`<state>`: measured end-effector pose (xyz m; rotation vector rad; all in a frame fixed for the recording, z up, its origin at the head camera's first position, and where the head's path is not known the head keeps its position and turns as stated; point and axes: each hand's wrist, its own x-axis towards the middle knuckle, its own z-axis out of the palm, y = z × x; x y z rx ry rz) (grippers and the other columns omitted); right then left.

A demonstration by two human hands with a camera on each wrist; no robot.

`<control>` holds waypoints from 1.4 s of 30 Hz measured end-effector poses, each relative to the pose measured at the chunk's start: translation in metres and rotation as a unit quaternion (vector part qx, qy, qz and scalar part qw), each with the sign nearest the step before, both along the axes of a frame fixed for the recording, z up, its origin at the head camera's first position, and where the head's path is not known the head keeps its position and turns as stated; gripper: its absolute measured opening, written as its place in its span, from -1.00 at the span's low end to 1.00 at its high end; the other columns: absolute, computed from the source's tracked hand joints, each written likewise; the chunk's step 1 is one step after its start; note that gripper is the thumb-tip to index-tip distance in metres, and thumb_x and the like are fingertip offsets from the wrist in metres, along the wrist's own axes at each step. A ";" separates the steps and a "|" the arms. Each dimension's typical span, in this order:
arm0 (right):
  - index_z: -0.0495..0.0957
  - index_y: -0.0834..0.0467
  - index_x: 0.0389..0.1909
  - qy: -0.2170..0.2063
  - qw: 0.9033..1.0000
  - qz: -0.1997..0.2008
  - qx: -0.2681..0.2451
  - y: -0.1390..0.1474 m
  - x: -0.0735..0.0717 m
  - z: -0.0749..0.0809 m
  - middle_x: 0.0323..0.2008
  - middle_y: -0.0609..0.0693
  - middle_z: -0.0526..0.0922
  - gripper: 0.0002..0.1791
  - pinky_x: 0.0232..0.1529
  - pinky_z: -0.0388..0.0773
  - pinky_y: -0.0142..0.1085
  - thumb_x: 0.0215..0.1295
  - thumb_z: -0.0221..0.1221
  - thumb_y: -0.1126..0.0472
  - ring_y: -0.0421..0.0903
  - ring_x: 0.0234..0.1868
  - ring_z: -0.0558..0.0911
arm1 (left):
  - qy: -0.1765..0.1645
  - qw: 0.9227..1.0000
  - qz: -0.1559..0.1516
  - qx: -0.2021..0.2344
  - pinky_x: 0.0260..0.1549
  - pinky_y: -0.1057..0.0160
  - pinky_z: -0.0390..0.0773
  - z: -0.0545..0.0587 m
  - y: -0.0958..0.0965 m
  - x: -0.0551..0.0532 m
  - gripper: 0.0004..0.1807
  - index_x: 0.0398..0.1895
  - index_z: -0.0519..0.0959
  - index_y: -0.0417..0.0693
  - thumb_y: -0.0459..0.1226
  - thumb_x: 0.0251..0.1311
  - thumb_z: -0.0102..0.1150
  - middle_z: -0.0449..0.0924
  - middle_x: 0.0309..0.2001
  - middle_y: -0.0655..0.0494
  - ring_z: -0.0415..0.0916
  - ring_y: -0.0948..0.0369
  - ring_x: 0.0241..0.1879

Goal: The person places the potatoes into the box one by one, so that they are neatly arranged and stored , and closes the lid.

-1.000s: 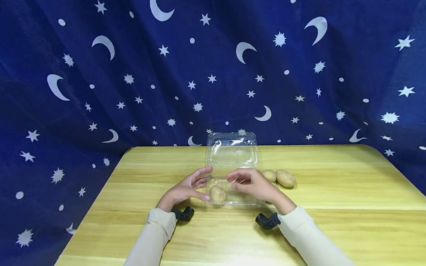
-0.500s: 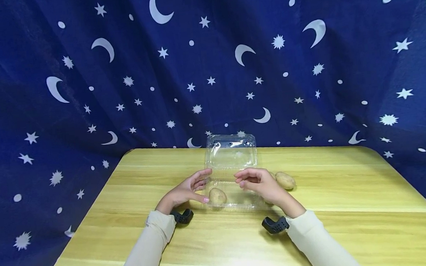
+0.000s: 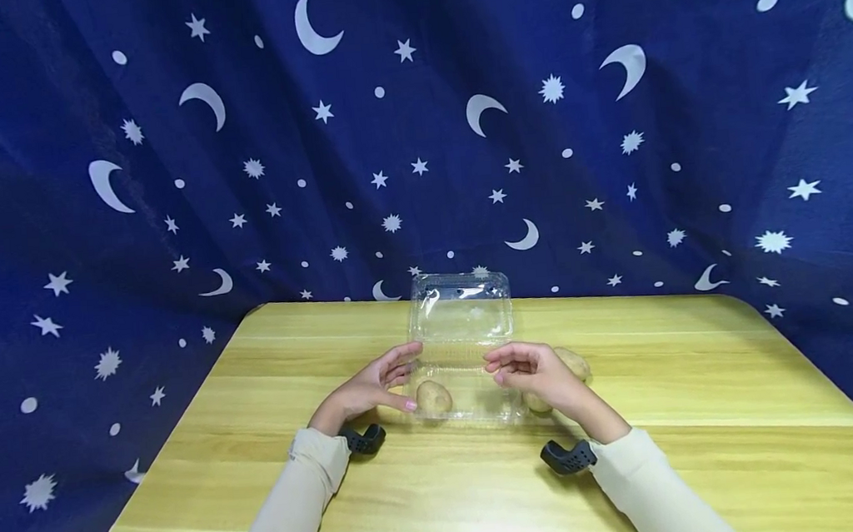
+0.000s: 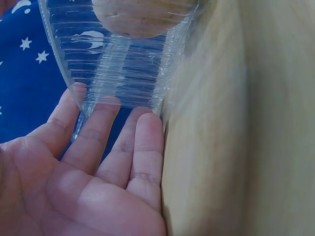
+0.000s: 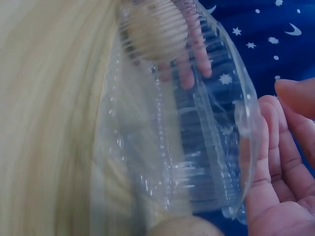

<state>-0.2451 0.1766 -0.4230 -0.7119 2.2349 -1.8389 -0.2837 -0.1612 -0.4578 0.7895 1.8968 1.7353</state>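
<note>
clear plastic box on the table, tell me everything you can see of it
The clear box looks like shiny plastic, with ribbed walls and a lid open at the far side. It sits on the wooden table, holding one potato toward its left. The left hand appears to touch its left side; whether the right hand touches its right is unclear.
</note>
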 end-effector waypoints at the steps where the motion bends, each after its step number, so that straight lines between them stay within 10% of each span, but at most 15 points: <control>1: 0.48 0.66 0.22 -0.001 1.000 0.002 0.003 0.001 0.000 0.000 0.09 0.57 0.64 -0.57 0.02 0.72 -0.42 0.43 0.24 0.50 -0.20 -0.06 0.73 | -0.002 1.000 0.000 0.000 0.65 -0.21 0.05 0.000 0.000 0.000 0.17 0.74 -0.05 -0.32 -0.40 0.22 0.56 -0.09 0.73 -0.30 -0.06 -0.30 0.67; 13: 0.47 0.65 0.23 0.031 0.998 0.051 -0.003 0.014 0.005 -0.001 0.17 0.68 0.53 -0.53 0.21 0.65 -0.40 0.38 0.32 0.52 -0.10 0.13 0.74 | -0.004 1.000 0.006 0.000 0.64 -0.23 0.07 0.000 0.000 0.003 0.17 0.74 -0.04 -0.31 -0.38 0.22 0.56 -0.08 0.73 -0.29 -0.05 -0.30 0.66; 42: 0.56 0.59 0.15 0.108 0.994 -0.031 0.016 0.052 0.000 0.002 0.06 0.25 0.76 -0.63 0.09 0.68 -0.48 0.39 0.31 0.52 -0.20 0.04 0.74 | 0.009 1.000 -0.002 0.007 0.63 -0.25 0.06 -0.005 -0.001 0.001 0.16 0.73 -0.05 -0.34 -0.38 0.23 0.56 -0.08 0.72 -0.34 -0.06 -0.31 0.66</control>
